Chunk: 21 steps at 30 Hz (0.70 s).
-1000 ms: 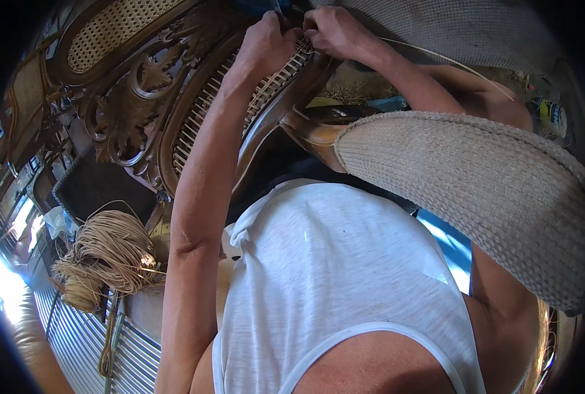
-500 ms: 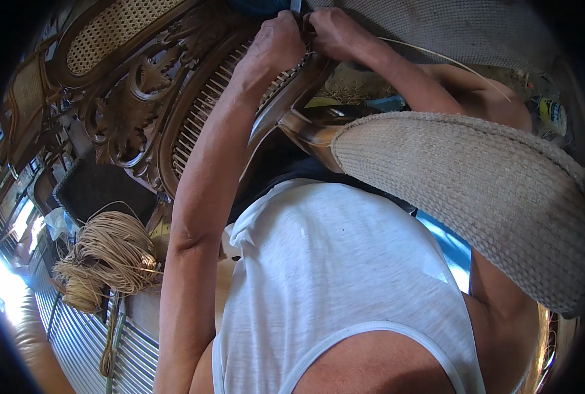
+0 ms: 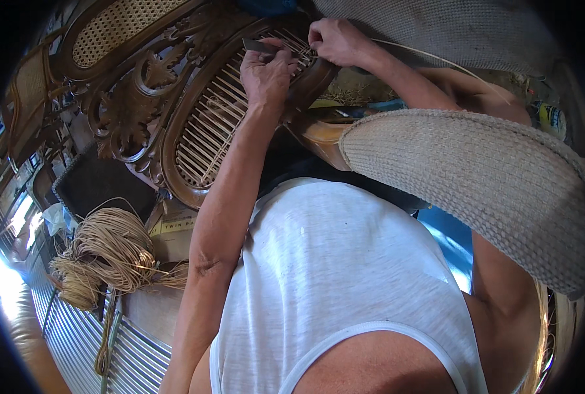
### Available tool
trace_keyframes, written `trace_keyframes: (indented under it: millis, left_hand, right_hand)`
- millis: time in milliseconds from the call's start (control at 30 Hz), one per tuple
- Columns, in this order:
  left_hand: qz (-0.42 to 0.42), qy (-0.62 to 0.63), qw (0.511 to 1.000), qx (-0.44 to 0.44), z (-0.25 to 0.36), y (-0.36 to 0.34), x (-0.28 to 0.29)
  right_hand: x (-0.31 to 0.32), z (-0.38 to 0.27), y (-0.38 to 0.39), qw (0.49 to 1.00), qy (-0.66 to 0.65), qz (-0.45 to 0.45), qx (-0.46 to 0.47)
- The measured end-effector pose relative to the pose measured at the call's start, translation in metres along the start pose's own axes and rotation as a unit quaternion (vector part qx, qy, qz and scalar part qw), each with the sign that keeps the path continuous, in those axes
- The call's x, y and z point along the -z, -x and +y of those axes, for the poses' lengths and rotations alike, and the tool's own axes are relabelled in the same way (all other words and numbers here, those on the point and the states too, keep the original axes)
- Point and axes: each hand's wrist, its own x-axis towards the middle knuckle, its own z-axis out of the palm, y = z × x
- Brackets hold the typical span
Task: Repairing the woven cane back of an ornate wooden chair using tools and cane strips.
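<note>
Both hands have shifted since the earlier frame: the left hand [image 3: 266,69] has come down and away from the right hand [image 3: 337,41], so the two, which worked knuckle to knuckle at the far rim, now stand a little apart. They work on the carved dark-wood oval chair back with its half-woven panel of pale cane strands [image 3: 223,118], which leans across the far middle of the scene. The left hand's fingers are curled and pressed together around a short dark flat tool [image 3: 258,46], whose tip pokes out to the left over the strands. The right hand's fingers are bent and pinched on the frame's far edge; a thin pale cane strand [image 3: 437,62] trails away to the right from there, though whether the fingertips grip it I cannot tell.

By the look of it, the step in hand is seating a strand at the rim of the panel. The next move likely calls for steady tension from the right hand while the tool presses the strand home without splitting it.

To the near left lies a loose coil of pale cane [image 3: 108,253], and a second caned oval panel [image 3: 118,23] sits at the far left.
</note>
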Motion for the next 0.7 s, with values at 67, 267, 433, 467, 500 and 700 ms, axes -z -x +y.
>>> trace_keyframes:
  millis: [67, 267, 433, 467, 500, 700]
  left_hand:
    - [-0.065, -0.012, 0.998, 0.002, 0.001, -0.003, 0.009]
    - [-0.11, -0.149, 0.98, -0.07, -0.001, 0.009, 0.016]
    - [-0.194, -0.305, 0.923, -0.132, 0.011, 0.012, 0.029]
    - [-0.236, -0.345, 0.887, -0.197, 0.014, 0.009, 0.031]
    - [-0.236, -0.344, 0.887, -0.198, 0.018, 0.004, 0.033]
    - [-0.506, -0.251, 0.824, 0.035, 0.04, -0.043, 0.048]
  right_hand:
    - [0.012, -0.014, 0.006, 0.998, 0.007, -0.037, -0.042]
    - [0.018, -0.007, 0.009, 0.997, 0.013, -0.04, -0.06]
    - [0.014, -0.003, 0.006, 0.998, -0.002, -0.037, -0.057]
    - [0.014, -0.001, 0.006, 0.999, 0.004, -0.026, -0.048]
    - [0.014, 0.002, 0.006, 0.999, 0.01, -0.015, -0.038]
    - [0.01, 0.0, 0.004, 0.999, -0.015, -0.005, -0.049]
